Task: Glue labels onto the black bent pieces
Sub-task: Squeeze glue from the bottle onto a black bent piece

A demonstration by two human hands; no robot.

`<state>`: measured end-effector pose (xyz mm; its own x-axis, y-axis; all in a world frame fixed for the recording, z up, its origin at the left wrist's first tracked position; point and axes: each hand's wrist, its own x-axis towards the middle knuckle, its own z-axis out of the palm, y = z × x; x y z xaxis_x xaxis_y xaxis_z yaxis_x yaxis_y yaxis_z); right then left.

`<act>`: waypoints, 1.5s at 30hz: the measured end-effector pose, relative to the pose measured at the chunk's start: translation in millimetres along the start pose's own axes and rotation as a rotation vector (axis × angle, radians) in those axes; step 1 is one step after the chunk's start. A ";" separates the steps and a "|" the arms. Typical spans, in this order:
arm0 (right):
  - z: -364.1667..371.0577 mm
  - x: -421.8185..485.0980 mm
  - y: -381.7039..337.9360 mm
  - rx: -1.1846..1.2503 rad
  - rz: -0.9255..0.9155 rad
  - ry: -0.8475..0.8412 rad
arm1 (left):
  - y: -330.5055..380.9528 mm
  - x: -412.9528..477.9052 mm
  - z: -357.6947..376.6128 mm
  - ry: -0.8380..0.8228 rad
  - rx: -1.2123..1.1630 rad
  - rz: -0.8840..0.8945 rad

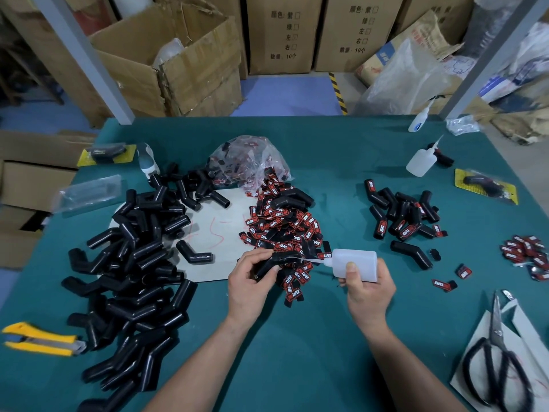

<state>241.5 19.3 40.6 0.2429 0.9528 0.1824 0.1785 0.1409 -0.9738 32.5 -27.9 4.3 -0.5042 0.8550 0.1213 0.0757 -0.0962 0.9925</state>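
Head view: nearest on the green worktop (312, 346) lie a yellow knife (38, 339) at the left and black scissors (496, 355) at the right, neither of which this step seems to need. Beyond them, at the middle, the left hand (248, 282) has its fingers curled round one black bent piece (274, 263), held just over the near edge of the label heap (282, 227). The right hand (368, 292) grasps a white glue bottle (355, 265) turned on its side, thumb on top. Its thin nozzle points left and reaches the piece; whether the tip touches cannot be told.

The step looks like laying glue on the piece before a label goes on. To do it well, the squeeze should probably be light, so that a small bead lands on the straight stretch of one leg and not on the bend, where a label would likely lift. The left hand would do best to hold the piece steady, with its fingers clear of the glue spot. It should also stay off the loose labels beneath, which a drip could stick together.

Farther off, unlabelled pieces (139, 263) are heaped at the left and labelled ones (404, 217) at the right, well apart; a finished piece would belong with the right heap. At the far right lies a spare bottle (421, 162).
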 end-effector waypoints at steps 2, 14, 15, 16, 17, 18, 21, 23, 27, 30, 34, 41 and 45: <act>0.9 -1.0 -0.6 0.000 0.001 0.006 | -0.3 0.0 -0.1 -0.003 -0.002 0.001; 2.8 -0.3 4.8 0.025 -0.010 0.025 | 1.4 0.0 0.3 -0.003 -0.011 -0.001; 2.6 0.1 4.4 0.043 -0.016 0.025 | 1.0 0.1 0.4 0.000 -0.013 -0.004; 2.8 0.3 4.0 0.055 -0.020 0.022 | 0.3 0.1 0.3 0.003 -0.011 -0.004; 2.8 0.6 4.2 0.058 -0.022 0.018 | -0.2 -0.1 0.5 0.005 -0.008 -0.004; 2.9 0.6 4.6 0.059 -0.024 0.014 | -0.4 -0.4 0.8 0.006 -0.009 -0.008; 3.6 0.3 6.2 0.055 -0.019 0.014 | 1.0 -0.5 1.0 0.010 -0.016 -0.008; 5.0 -0.9 8.0 0.041 -0.013 0.006 | 1.8 -0.2 1.0 0.007 -0.009 -0.003; 6.3 -3.2 9.2 0.048 -0.020 -0.008 | 2.1 -0.8 1.0 0.003 -0.005 -0.001; 5.8 -2.4 8.7 0.051 -0.012 -0.007 | 1.6 -0.7 0.7 0.000 0.000 0.004; 3.6 -2.5 8.0 0.085 -0.008 0.005 | 0.7 -0.5 0.6 -0.003 0.012 0.005; 3.8 -2.7 7.6 0.052 -0.010 0.001 | 0.8 0.5 0.5 -0.005 0.012 0.004; 5.3 -2.6 8.4 0.030 -0.015 0.007 | 1.4 0.1 0.5 -0.009 -0.004 0.016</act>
<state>237.3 19.4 31.2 0.2468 0.9487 0.1975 0.1535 0.1629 -0.9746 33.0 -27.6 5.7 -0.4950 0.8581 0.1366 0.0798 -0.1117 0.9905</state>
